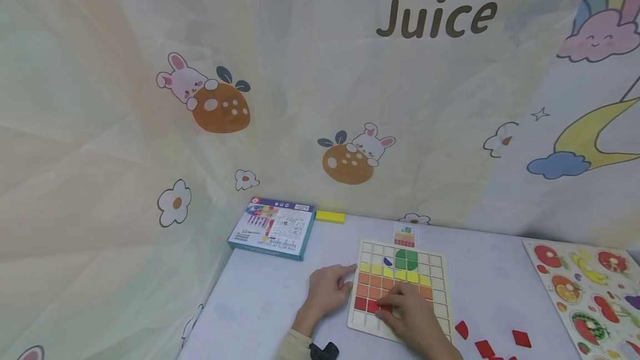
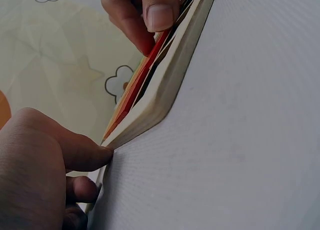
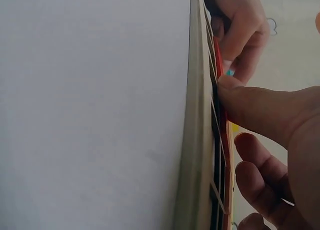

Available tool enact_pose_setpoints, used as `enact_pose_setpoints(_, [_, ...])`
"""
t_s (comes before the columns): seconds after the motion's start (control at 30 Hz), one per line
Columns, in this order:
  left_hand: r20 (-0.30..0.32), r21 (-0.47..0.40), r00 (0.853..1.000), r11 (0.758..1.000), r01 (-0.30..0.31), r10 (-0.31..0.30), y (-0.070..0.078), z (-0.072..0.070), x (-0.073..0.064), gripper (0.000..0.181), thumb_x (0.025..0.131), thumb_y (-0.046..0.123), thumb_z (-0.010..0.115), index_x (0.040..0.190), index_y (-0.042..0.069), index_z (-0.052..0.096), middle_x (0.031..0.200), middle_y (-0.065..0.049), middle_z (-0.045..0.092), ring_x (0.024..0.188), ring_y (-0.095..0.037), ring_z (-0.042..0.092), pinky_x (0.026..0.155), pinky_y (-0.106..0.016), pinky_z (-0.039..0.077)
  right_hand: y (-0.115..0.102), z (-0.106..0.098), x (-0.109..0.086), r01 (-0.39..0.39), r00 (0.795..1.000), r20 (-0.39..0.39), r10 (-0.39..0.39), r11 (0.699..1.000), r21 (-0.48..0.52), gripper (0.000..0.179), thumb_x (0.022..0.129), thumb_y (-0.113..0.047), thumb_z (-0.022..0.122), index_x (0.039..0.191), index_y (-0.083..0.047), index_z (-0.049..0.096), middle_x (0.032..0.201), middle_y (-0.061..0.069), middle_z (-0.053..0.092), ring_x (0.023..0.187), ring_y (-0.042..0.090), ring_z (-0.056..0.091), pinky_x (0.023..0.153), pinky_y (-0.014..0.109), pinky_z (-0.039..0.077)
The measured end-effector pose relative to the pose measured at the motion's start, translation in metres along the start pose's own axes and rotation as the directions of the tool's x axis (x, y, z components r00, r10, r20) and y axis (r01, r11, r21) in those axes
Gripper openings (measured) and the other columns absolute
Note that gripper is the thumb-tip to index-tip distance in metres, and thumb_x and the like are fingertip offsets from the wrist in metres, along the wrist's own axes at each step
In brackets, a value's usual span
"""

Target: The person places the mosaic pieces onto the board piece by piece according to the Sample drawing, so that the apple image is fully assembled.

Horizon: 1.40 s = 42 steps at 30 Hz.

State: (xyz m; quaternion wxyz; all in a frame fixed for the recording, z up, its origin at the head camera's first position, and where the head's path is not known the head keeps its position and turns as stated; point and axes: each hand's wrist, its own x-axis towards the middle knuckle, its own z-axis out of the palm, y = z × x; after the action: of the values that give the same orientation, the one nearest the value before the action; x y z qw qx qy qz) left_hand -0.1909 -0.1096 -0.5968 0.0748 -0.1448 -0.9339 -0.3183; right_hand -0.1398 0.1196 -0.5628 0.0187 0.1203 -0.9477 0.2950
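Note:
A square wooden grid board [image 1: 367, 320] lies on the table, with rows of yellow, orange and red square tiles in its cells. Near its top are a green circle of pieces [image 1: 406, 260] and a small blue piece [image 1: 388, 261]. My left hand [image 1: 324, 291] rests against the board's left edge, index finger stretched along it and thumb at the side. Over the red row, my right hand [image 1: 412, 313] pinches a red square tile [image 1: 385, 309] down at the grid between thumb and fingers. In the right wrist view the thumb [image 3: 250, 100] presses at the red tile's edge.
Loose red pieces [image 1: 521, 339] lie right of the board, near a fruit picture sheet [image 1: 585, 276]. Behind the board is a small pattern card [image 1: 405, 235]. A flat box [image 1: 272, 229] and a yellow block [image 1: 330, 216] stand at the back left, before a printed curtain [image 1: 280, 99].

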Motion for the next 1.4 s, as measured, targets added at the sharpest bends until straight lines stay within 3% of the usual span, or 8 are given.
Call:
enact_pose_setpoints(0.17, [-0.002,0.008,1.0,1.0,0.007,-0.007,-0.001,-0.001,0.0,0.039,0.092,0.02,0.078,0.131,0.025,0.077,0.056,0.015,0.042,0.048,0.001,0.033,0.05,-0.019,0.026,-0.004,0.0,0.004,-0.006,0.999,0.035,0.007,0.999,-0.032,0.019,0.078,-0.03,0.095,0.093,-0.035,0.084,0.09,-0.023,0.052,0.088,0.002,0.044,0.075,0.022,0.044])
enact_pose_setpoints(0.37, [0.004,-0.004,1.0,1.0,0.015,-0.015,-0.001,-0.001,0.0,0.039,0.092,0.02,0.078,0.131,0.025,0.077,0.056,0.015,0.042,0.048,0.0,0.034,0.05,-0.019,0.027,0.005,-0.01,0.002,-0.071,0.994,0.093,0.065,0.996,0.062,0.018,0.083,-0.039,0.091,0.097,-0.042,0.081,0.096,-0.024,0.057,0.095,0.003,0.05,0.084,0.027,0.05])
enact_pose_setpoints(0.5, [0.008,-0.017,1.0,1.0,0.021,-0.02,-0.001,0.001,0.001,0.04,0.092,0.02,0.078,0.131,0.026,0.077,0.055,0.016,0.042,0.048,0.0,0.033,0.051,-0.019,0.027,0.025,-0.037,-0.001,-0.066,0.997,0.048,0.06,0.988,0.136,0.017,0.085,-0.033,0.09,0.099,-0.036,0.081,0.099,-0.02,0.066,0.097,0.004,0.059,0.087,0.028,0.054])
enact_pose_setpoints(0.7, [0.004,-0.012,1.0,1.0,0.016,-0.016,-0.001,0.0,0.0,0.04,0.092,0.019,0.077,0.131,0.026,0.077,0.055,0.016,0.041,0.047,0.0,0.033,0.05,-0.02,0.027,0.088,-0.095,-0.01,-0.114,0.993,0.032,0.115,0.993,-0.006,0.03,0.085,-0.033,0.09,0.11,-0.02,0.081,0.105,-0.005,0.072,0.092,0.012,0.061,0.079,0.032,0.054])
enact_pose_setpoints(0.83, [0.002,-0.012,1.0,1.0,0.014,-0.014,0.001,-0.002,0.001,0.039,0.092,0.019,0.077,0.131,0.025,0.077,0.055,0.016,0.041,0.047,0.0,0.033,0.05,-0.019,0.026,0.145,-0.131,-0.023,-0.231,0.962,0.129,0.239,0.97,-0.074,0.052,0.083,-0.044,0.089,0.121,-0.01,0.077,0.116,0.009,0.073,0.098,0.023,0.063,0.08,0.043,0.058])
enact_pose_setpoints(1.1, [0.012,-0.015,1.0,1.0,0.024,-0.024,0.001,0.0,0.001,0.04,0.092,0.02,0.078,0.131,0.026,0.077,0.056,0.017,0.042,0.048,0.0,0.034,0.051,-0.019,0.028,0.219,-0.153,-0.06,-0.455,0.825,0.337,0.455,0.887,-0.084,0.079,0.077,-0.055,0.088,0.129,0.002,0.07,0.114,0.012,0.074,0.096,0.026,0.062,0.083,0.049,0.056])
enact_pose_setpoints(1.2, [0.01,-0.013,1.0,1.0,0.02,-0.019,0.001,-0.001,0.001,0.04,0.092,0.02,0.077,0.131,0.026,0.077,0.056,0.016,0.042,0.048,0.0,0.034,0.051,-0.02,0.028,0.231,-0.149,-0.066,-0.482,0.808,0.36,0.466,0.875,-0.049,0.074,0.078,-0.05,0.089,0.128,0.001,0.071,0.112,0.009,0.075,0.094,0.024,0.061,0.08,0.041,0.057])
enact_pose_setpoints(1.4, [0.004,-0.012,1.0,1.0,0.01,-0.01,0.001,-0.001,0.002,0.039,0.092,0.019,0.077,0.131,0.025,0.077,0.056,0.016,0.043,0.048,0.001,0.034,0.051,-0.019,0.028,0.238,-0.143,-0.07,-0.498,0.81,0.345,0.474,0.867,-0.023,0.056,0.08,-0.039,0.091,0.12,-0.003,0.076,0.106,0.003,0.073,0.091,0.022,0.059,0.075,0.034,0.052])
